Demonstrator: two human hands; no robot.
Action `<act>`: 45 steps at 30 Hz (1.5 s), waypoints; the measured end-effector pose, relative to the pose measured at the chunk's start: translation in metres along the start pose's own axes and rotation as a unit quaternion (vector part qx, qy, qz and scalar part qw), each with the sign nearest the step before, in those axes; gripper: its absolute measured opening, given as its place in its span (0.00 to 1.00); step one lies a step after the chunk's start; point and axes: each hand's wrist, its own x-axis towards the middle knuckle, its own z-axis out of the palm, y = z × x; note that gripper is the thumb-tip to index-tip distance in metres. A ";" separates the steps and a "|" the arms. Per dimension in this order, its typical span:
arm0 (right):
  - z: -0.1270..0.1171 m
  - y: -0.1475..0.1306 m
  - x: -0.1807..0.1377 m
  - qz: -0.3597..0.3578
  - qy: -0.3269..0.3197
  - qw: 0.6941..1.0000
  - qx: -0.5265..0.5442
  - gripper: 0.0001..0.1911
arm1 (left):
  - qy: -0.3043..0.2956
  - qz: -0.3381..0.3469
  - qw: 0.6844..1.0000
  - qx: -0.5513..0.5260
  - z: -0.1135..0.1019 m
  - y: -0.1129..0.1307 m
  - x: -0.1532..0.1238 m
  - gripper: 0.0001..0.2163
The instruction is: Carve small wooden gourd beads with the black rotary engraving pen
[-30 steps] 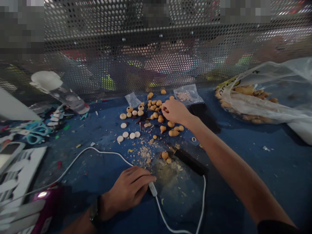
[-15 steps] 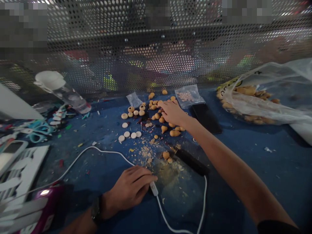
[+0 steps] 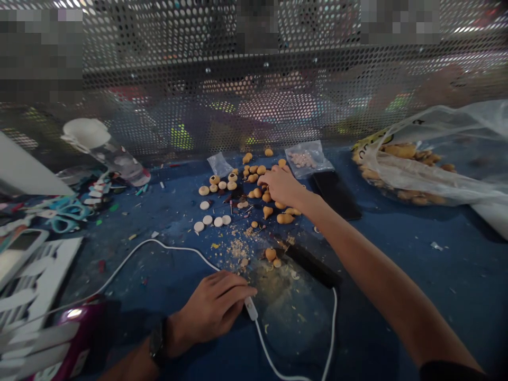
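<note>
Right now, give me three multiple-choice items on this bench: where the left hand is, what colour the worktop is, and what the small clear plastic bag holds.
1. Where is the left hand? A) beside the white cable's inline switch B) inside the large plastic bag C) on the perforated metal screen
2. What colour is the worktop? A) red B) blue C) white
3. The small clear plastic bag is: A) empty B) holding pale pieces C) full of liquid

1 A: the fingers lie by the switch.
2 B: blue shows around the debris.
3 B: pale bits show through the plastic.
</note>
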 end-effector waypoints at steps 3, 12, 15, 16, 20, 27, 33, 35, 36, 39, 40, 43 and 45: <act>-0.001 0.000 -0.001 -0.002 0.002 1.000 0.000 0.21 | 0.002 0.004 1.000 -0.005 0.001 -0.001 -0.001 0.13; -0.013 -0.003 -0.002 0.009 0.067 0.994 0.083 0.13 | -0.010 -0.006 1.000 -0.005 0.001 -0.001 -0.004 0.16; -0.025 -0.003 -0.002 0.017 0.097 0.983 0.157 0.10 | -0.008 -0.006 1.000 -0.004 0.001 -0.001 -0.005 0.16; -0.030 -0.003 -0.003 0.019 0.103 0.977 0.187 0.09 | -0.008 -0.005 1.000 -0.003 0.001 -0.001 -0.005 0.15; -0.050 -0.004 -0.008 0.010 0.110 0.941 0.320 0.08 | -0.001 -0.002 1.000 0.005 0.002 -0.002 -0.004 0.14; -0.080 -0.026 -0.016 -0.058 0.057 0.871 0.485 0.20 | 0.003 -0.001 1.000 0.006 0.002 -0.002 -0.003 0.14; -0.102 -0.062 -0.028 -0.097 0.023 0.852 0.514 0.15 | 0.028 -0.045 0.999 -0.010 0.002 -0.003 -0.005 0.12; -0.109 -0.075 -0.035 -0.108 0.015 0.860 0.499 0.11 | 0.045 -0.062 0.996 -0.037 0.001 -0.004 -0.004 0.12; -0.113 -0.082 -0.039 -0.116 0.018 0.861 0.494 0.10 | 0.060 -0.070 0.994 -0.050 0.001 -0.005 -0.004 0.13; -0.121 -0.099 -0.052 -0.134 0.018 0.865 0.483 0.08 | 0.092 -0.098 0.988 -0.070 0.000 -0.007 -0.003 0.12; -0.123 -0.103 -0.056 -0.139 0.017 0.867 0.479 0.07 | 0.103 -0.107 0.986 -0.068 -0.001 -0.007 -0.002 0.11; -0.122 -0.112 -0.071 -0.150 0.012 0.874 0.463 0.07 | 0.145 -0.151 0.976 -0.057 0.000 -0.010 -0.003 0.08; -0.115 -0.114 -0.082 -0.148 0.010 0.882 0.447 0.06 | 0.169 -0.176 0.968 -0.056 0.002 -0.012 -0.004 0.06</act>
